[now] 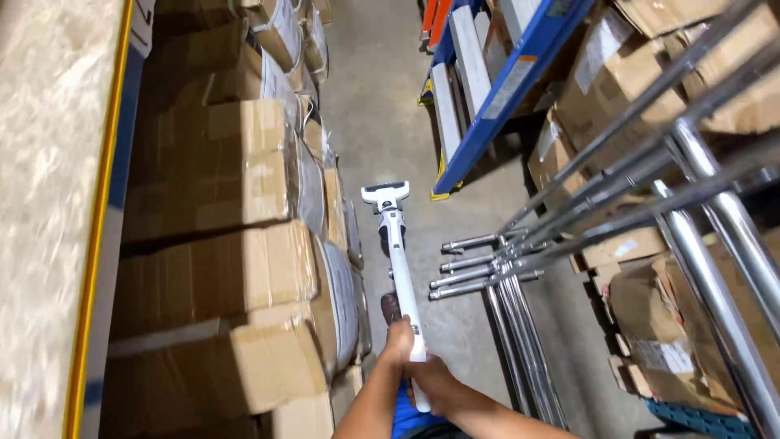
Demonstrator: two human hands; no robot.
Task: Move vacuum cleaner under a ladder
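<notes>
both hands wrapped round the white stick vacuum [398, 260]: left hand [398, 337] higher on the handle, right hand [435, 386] lower. its slim white body runs ahead to a head on the concrete floor [374, 122], beside stacked cardboard boxes [244, 268].

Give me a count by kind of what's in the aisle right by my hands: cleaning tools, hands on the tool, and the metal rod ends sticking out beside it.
White stick vacuum: 1
Hands gripping its handle, left hand and right hand: 2
Metal rod ends poking out at the right: 4
Total: 7
</notes>
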